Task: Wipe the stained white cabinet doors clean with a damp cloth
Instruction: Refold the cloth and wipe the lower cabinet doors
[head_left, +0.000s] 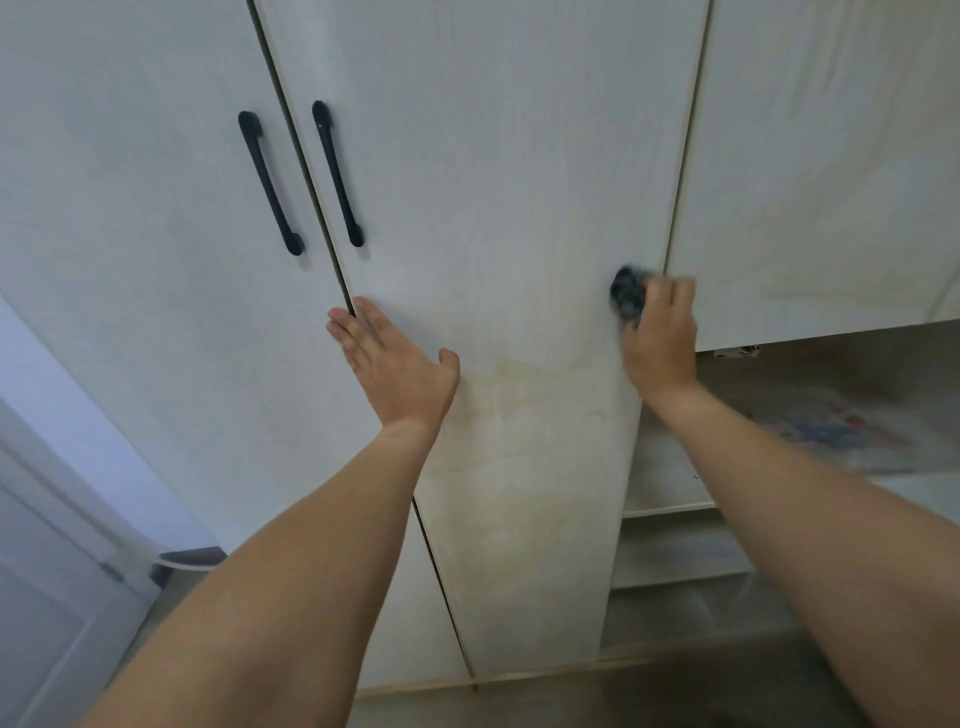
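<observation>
The right hand (660, 332) clutches a dark cloth (627, 295) against the middle door's (493, 182) right edge, mid-wipe. The left hand (395, 364), fingers flat, braces it. Next, I'd say, the yellowish stain (524, 415) below needs scrubbing.

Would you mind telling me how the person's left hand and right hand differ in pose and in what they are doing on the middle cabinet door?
The left hand lies flat with straight fingers near the middle door's left edge; the right hand is curled near its right edge. The left hand holds nothing; the right hand grips a dark cloth. The left hand looks sharp, the right hand blurred. Both are bare and raised against the same door.
</observation>
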